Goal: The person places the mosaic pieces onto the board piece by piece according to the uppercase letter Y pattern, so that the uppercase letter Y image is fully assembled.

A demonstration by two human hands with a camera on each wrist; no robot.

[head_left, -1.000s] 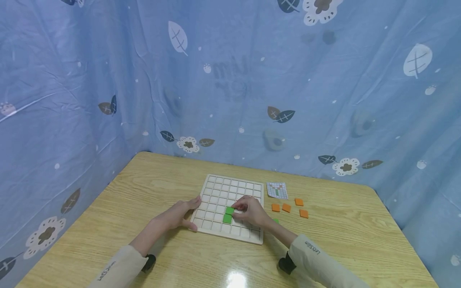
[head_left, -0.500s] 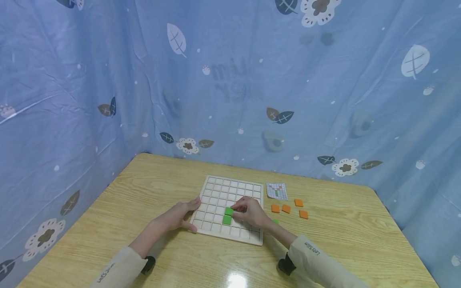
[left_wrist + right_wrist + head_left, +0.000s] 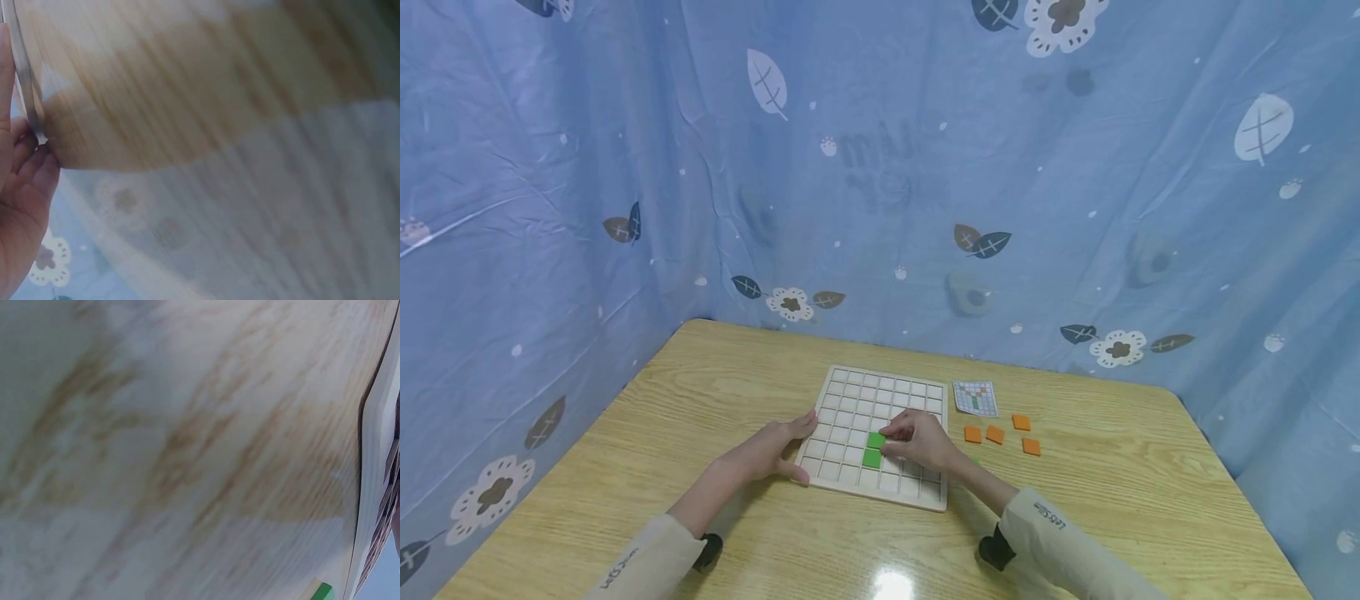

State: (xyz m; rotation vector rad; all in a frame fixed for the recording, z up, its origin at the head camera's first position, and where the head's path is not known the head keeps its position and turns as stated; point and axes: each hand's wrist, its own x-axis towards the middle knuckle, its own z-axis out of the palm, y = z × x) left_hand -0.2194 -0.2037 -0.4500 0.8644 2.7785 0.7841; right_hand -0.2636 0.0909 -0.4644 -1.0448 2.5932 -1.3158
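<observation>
A wooden board (image 3: 850, 487) with a grid of white squares lies on the table in the head view. My left hand (image 3: 775, 446) holds its left edge, thumb near the front left corner; in the left wrist view the fingers (image 3: 39, 172) curl at the board's rim. Over the board, my right hand (image 3: 921, 440) pinches a green square tile (image 3: 876, 440) at its right side. Just in front of it, another green tile (image 3: 871, 459) sits in a grid square. The right wrist view shows the board's edge (image 3: 373, 444), with most of the hand out of frame.
Several orange tiles (image 3: 995, 435) lie right of the board. Behind them is a small pattern card (image 3: 976, 398) with coloured squares. A further green tile (image 3: 322, 592) lies on the table, mostly hidden by my right wrist in the head view. A blue curtain (image 3: 880, 167) surrounds the table.
Both hands stay nearly where they were, and the pinched green tile barely differs. The whole head view has shifted slightly.
</observation>
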